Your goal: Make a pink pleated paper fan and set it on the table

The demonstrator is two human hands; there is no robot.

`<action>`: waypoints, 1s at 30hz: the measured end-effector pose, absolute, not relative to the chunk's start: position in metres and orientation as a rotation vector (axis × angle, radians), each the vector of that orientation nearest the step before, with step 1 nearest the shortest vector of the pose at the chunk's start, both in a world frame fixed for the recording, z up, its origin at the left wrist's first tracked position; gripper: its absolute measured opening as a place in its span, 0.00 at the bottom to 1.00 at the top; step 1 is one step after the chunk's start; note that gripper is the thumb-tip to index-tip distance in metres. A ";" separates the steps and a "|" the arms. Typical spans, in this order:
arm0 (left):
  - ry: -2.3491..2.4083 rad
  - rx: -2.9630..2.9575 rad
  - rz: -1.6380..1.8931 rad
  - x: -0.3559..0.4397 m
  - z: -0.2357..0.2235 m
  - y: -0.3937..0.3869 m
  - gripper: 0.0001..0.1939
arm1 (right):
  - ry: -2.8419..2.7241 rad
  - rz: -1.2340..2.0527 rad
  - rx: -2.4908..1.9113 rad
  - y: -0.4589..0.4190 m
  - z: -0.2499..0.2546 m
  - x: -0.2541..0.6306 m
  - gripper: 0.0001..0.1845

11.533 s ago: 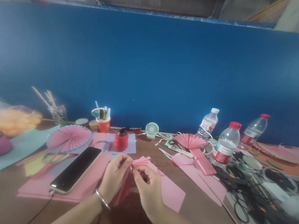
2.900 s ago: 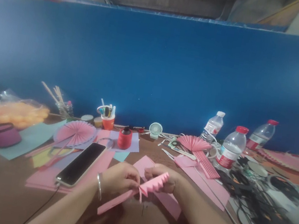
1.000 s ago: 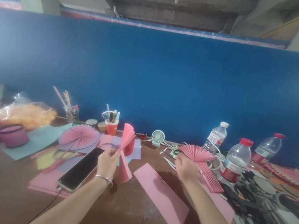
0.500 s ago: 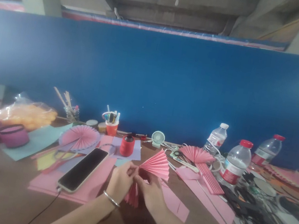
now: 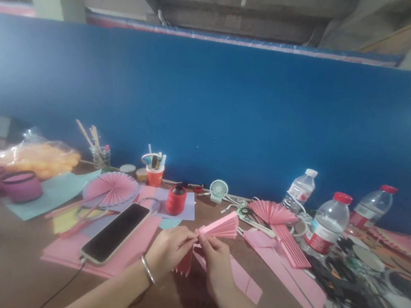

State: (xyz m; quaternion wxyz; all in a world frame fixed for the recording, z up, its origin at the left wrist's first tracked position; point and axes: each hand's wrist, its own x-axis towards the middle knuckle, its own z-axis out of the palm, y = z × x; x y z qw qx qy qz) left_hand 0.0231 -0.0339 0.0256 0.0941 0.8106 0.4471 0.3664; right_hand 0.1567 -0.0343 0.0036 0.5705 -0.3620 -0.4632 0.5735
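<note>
A pleated pink paper fan (image 5: 220,225) is pinched at its middle by both my hands, just above the table. My left hand (image 5: 172,248), with a silver bangle at the wrist, grips it from the left, fingers closed. My right hand (image 5: 215,260) pinches the same gathered middle from the right, its fingertips almost meeting the left ones. One pleated half points up and right; the other hangs below, partly hidden behind my left hand. Behind my hands stands a spool of red thread (image 5: 176,200). Pink paper (image 5: 246,280) lies beneath and right of my right hand.
Left, a phone (image 5: 115,233) on a cable rests on pink sheets, near a round pink paper fan (image 5: 111,188). Further back are an orange cup of pens (image 5: 154,176) and a small fan (image 5: 218,191). Right, pleated pink pieces (image 5: 292,247), bottles (image 5: 327,225) and tangled black cables (image 5: 348,286).
The upper pleats have narrowed from a wide spread into a tighter bundle. My right hand has risen slightly, its fingertips now pinching at the fold.
</note>
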 end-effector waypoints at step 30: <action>1.278 1.839 1.275 0.028 0.024 -0.030 0.06 | -1.396 0.979 -1.027 -0.040 0.018 0.164 0.11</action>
